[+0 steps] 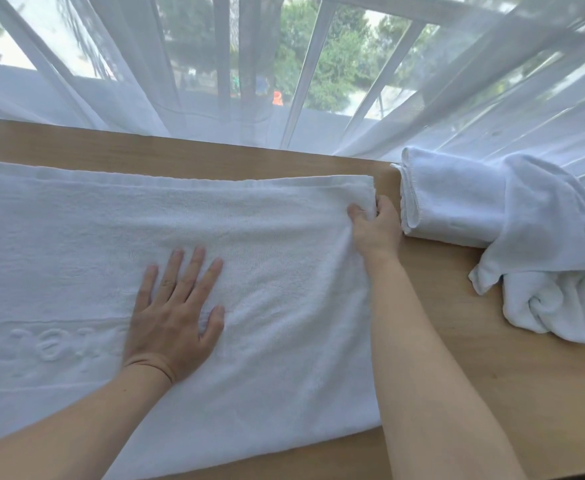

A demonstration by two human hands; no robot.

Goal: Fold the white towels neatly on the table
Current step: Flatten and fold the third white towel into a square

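On the wooden surface [492, 393] lay three white towels; my left hand [173, 317] pressed flat on the spread towel [76, 244] with unreadable embossed lettering, my right hand [376, 228] pinching its edge.

Three white towels [215, 237], two hands [173, 313]

I see a sheer white curtain [180, 81] hanging along the far edge of the wooden table [492, 393], window bars [313, 64] behind it, green trees [339, 57] outside.
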